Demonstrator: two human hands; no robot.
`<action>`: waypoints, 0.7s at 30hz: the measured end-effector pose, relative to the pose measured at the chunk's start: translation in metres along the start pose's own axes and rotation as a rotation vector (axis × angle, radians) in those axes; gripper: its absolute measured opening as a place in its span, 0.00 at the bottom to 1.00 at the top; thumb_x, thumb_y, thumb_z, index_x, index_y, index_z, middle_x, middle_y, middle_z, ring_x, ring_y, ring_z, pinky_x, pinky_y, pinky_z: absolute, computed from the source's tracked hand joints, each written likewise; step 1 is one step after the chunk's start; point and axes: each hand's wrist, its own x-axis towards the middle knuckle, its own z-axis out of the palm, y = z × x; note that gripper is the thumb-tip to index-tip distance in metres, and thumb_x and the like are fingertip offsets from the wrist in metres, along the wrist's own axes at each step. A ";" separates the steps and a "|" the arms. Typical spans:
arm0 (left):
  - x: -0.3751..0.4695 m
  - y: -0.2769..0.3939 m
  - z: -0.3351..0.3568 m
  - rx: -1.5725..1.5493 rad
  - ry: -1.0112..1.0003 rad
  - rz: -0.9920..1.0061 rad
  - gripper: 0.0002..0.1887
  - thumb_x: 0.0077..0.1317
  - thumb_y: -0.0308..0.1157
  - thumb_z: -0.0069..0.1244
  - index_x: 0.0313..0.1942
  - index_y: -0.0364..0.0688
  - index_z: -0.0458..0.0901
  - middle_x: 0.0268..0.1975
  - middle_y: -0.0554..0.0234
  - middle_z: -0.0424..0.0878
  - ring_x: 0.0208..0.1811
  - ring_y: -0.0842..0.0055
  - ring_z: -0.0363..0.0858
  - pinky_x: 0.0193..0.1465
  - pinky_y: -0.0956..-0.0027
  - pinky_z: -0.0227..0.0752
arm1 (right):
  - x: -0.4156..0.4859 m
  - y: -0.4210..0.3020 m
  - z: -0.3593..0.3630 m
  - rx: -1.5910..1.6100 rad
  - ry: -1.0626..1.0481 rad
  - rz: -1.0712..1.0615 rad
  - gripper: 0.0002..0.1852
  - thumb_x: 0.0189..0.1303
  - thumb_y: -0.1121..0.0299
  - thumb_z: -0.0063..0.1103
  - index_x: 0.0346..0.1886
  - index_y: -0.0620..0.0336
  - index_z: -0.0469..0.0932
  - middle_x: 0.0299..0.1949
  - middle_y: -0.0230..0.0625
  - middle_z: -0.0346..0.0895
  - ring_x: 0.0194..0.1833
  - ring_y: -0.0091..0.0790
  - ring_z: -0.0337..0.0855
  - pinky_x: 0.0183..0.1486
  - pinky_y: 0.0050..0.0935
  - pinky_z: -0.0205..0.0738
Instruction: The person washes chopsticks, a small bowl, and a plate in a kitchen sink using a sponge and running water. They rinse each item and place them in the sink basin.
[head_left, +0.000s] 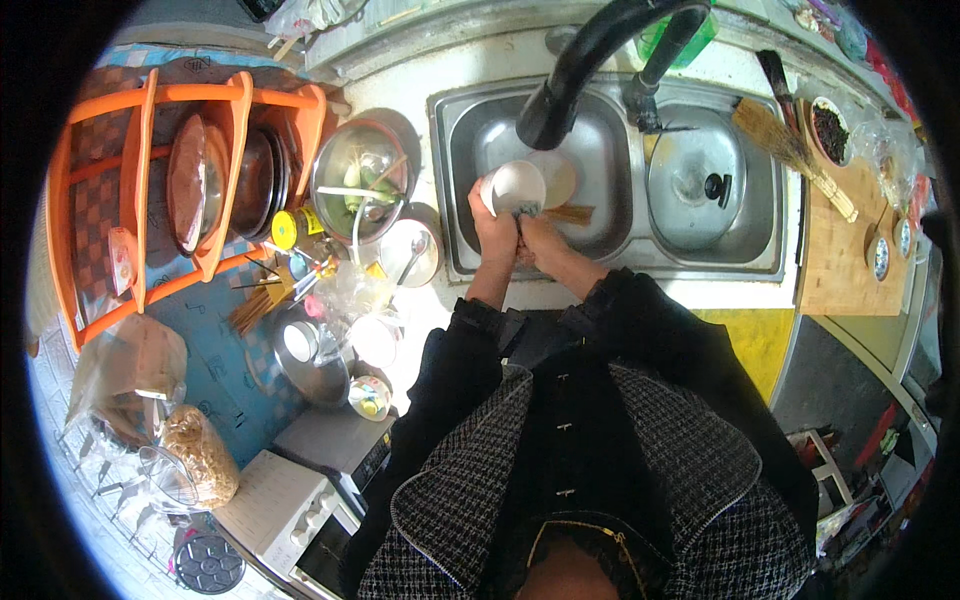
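Note:
Over the left basin of a steel double sink (634, 255), my left hand (496, 229) grips a white bowl (517, 185), which is tilted. My right hand (541, 241) is at the bowl's lower rim, where a small dark greenish thing (529, 208), too small to name, shows by the fingers. Behind the bowl, another pale round bowl (553, 178) lies in the basin, with a bundle of thin sticks (571, 215) beside it. The black faucet (546, 120) arches above them; I cannot tell whether water runs.
Left of the sink stand a steel bowl of scallions (361, 180), a white bowl with a spoon (409, 251) and an orange dish rack (241, 150). A strainer basket (694, 180) sits in the right basin. A straw brush (787, 150) rests partly on a wooden cutting board (840, 255) at right.

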 end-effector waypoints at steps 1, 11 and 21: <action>-0.005 -0.003 0.000 0.030 -0.062 -0.030 0.29 0.61 0.23 0.46 0.65 0.34 0.63 0.59 0.41 0.75 0.62 0.57 0.74 0.67 0.63 0.64 | 0.002 0.000 -0.003 0.090 -0.075 0.060 0.17 0.66 0.66 0.53 0.50 0.72 0.70 0.38 0.64 0.78 0.39 0.57 0.83 0.43 0.53 0.77; -0.001 -0.052 -0.027 0.366 -0.169 -0.305 0.32 0.57 0.22 0.42 0.65 0.39 0.63 0.56 0.37 0.78 0.58 0.46 0.77 0.62 0.56 0.69 | 0.043 0.070 0.001 -0.431 -0.137 -0.376 0.19 0.63 0.71 0.53 0.53 0.74 0.69 0.40 0.63 0.79 0.43 0.60 0.83 0.47 0.53 0.77; 0.029 -0.133 -0.012 1.082 -0.546 -0.125 0.20 0.56 0.27 0.48 0.50 0.34 0.80 0.52 0.40 0.81 0.55 0.49 0.77 0.61 0.54 0.71 | 0.144 0.088 -0.054 -0.717 -0.032 -0.151 0.23 0.58 0.64 0.60 0.54 0.65 0.73 0.50 0.57 0.79 0.52 0.56 0.81 0.54 0.49 0.77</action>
